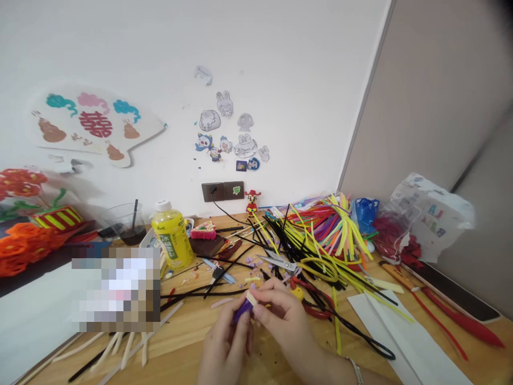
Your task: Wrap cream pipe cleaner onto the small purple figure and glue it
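Low in the middle of the view, my left hand (225, 339) is closed around a small purple piece (241, 310), perhaps made of pipe cleaner. The fingers and thumb of my right hand (284, 315) pinch a cream-coloured part (251, 297) at its upper end. Fingers cover much of the piece, so its full shape is hidden. Just beyond my hands lie scissors (280, 262) with yellow handles and small purple scraps (252, 261). Partly behind my right hand are red-handled pliers (320, 310). Black pipe cleaners (192, 294) stretch across the wood to the left.
A yellow drink bottle (171, 238) and a plastic cup (127, 227) stand at the back left. Bundled coloured pipe cleaners (328, 230) lie at the back right. White paper (385, 331) rests on the right, near a red tool (460, 315). Cream pipe cleaners (127, 347) lie at the left front.
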`<action>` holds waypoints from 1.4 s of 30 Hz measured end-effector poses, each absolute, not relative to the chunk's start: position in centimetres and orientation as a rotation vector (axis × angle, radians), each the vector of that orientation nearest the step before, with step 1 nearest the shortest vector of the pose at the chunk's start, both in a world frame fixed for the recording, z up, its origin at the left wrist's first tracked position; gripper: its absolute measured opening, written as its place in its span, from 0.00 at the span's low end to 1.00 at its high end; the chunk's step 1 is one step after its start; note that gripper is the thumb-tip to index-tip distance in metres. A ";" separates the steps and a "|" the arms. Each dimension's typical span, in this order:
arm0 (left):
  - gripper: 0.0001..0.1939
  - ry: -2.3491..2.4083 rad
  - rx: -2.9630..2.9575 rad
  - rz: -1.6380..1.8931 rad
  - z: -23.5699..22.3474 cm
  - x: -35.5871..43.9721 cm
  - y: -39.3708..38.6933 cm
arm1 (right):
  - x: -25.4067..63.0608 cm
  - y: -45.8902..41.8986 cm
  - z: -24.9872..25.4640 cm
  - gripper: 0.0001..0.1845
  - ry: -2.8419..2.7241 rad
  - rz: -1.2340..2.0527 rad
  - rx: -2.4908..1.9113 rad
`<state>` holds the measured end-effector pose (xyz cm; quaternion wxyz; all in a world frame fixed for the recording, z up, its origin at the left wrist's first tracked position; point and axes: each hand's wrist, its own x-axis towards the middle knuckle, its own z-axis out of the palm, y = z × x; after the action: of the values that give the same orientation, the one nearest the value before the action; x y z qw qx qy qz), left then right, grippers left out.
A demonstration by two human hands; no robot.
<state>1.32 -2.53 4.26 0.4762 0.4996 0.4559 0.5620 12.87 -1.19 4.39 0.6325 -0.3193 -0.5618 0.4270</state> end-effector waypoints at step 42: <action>0.10 1.190 1.665 1.344 2.6 -0.4 -1.4 | 14.2 -0.4 4.1 0.09 -1.423 0.986 -0.673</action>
<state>-0.40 -1.44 2.65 0.3399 0.6395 0.4573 0.5162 14.21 -0.38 4.07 0.5989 -0.2900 -0.6135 0.4252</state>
